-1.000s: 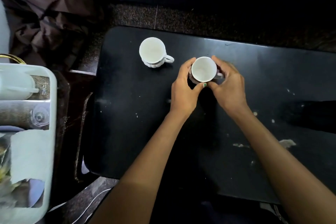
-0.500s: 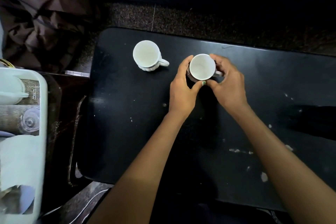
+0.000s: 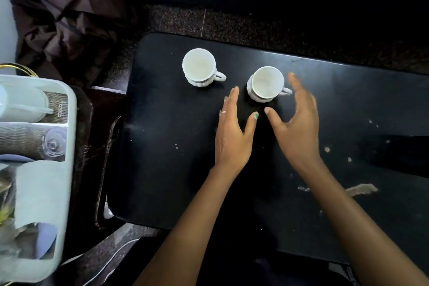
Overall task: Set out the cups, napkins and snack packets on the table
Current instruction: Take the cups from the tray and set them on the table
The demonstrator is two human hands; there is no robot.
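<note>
Two white ribbed cups stand upright on the black table (image 3: 176, 169), handles pointing right: one cup (image 3: 199, 67) at the far left, a second cup (image 3: 267, 83) just right of it. My left hand (image 3: 233, 132) hovers open just below and left of the second cup, fingers spread. My right hand (image 3: 297, 123) is open on the cup's right side, fingers near its handle, not gripping. A white napkin (image 3: 39, 190) lies in the pale tray (image 3: 69, 123) at the left; crinkly packets (image 3: 7, 211) show beside it.
The tray also holds a white jug (image 3: 23, 104) and a clear glass (image 3: 54, 144) on a woven mat. Dark brown cloth (image 3: 60, 18) lies at the top left. Pale crumbs and a smear (image 3: 362, 189) mark the table's right part.
Both hands were closed around the second cup; they have let go and drawn back toward me, fingers apart. The cup now stands by itself.
</note>
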